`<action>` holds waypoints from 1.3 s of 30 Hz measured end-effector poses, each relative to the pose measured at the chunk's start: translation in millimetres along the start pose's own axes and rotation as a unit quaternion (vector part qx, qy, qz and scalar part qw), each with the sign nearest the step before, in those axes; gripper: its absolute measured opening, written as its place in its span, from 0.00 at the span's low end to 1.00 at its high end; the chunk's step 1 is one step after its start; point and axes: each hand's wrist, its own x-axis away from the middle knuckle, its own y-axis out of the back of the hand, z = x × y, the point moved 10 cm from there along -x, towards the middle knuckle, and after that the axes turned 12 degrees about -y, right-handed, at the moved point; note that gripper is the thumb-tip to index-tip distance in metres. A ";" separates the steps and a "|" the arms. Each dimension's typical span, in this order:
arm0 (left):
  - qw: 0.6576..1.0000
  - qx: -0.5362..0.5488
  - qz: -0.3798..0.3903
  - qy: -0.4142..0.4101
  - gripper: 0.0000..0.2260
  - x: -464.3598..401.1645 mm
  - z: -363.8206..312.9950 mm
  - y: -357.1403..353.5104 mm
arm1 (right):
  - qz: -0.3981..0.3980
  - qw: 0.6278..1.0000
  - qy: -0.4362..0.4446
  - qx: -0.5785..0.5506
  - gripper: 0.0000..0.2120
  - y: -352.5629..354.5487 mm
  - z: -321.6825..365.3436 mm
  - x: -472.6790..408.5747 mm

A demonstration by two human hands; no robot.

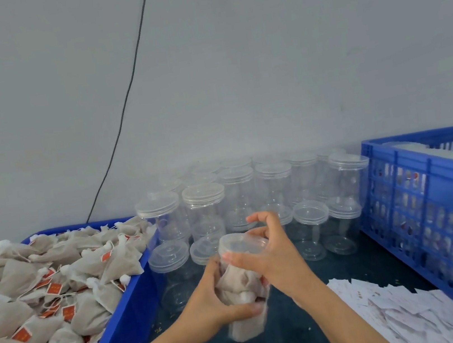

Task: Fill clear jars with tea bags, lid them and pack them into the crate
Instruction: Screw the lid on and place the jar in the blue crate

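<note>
Left hand point(223, 295) wraps the filled jar point(245, 294) mid-body, fingers curled round it, jar held above the dark table point(335, 260) and tilted slightly. Right hand point(263, 251) sits on the lid point(241, 242) at the jar's mouth, thumb and fingers curled at its rim, index finger lifted. Empty lidded jars point(240, 195) stacked behind. Tea bags point(46, 289) fill the blue bin point(128, 312) left; blue crate point(432, 217) right, white paper slips point(402, 312) beside it.
</note>
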 end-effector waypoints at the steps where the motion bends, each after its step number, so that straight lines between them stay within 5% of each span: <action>1: 1.000 0.007 0.000 0.011 0.37 0.0 0.4 -3.1 | 0.005 1.000 -0.009 -0.002 0.31 1.6 -1.6 0.8; 8: 0.998 0.018 -0.051 0.045 0.31 -7.5 -9.6 -28.9 | -0.019 0.999 -0.043 0.003 0.31 31.9 -6.9 4.9; 19: 0.995 0.006 -0.083 -0.046 0.27 -58.6 -72.4 -94.6 | -0.074 0.996 -0.029 0.034 0.28 134.5 37.4 12.9; 28: 0.982 0.077 -0.123 -0.122 0.30 -116.8 -146.8 -160.4 | -0.128 0.979 -0.051 0.149 0.40 224.0 107.0 26.0; 32: 0.975 0.148 -0.064 -0.152 0.31 -142.6 -187.6 -205.1 | -0.222 0.965 -0.018 0.142 0.41 275.2 133.9 35.3; 39: 0.967 0.167 0.116 -0.153 0.14 -171.5 -230.4 -301.8 | -0.317 0.939 -0.022 0.132 0.39 372.6 146.4 68.4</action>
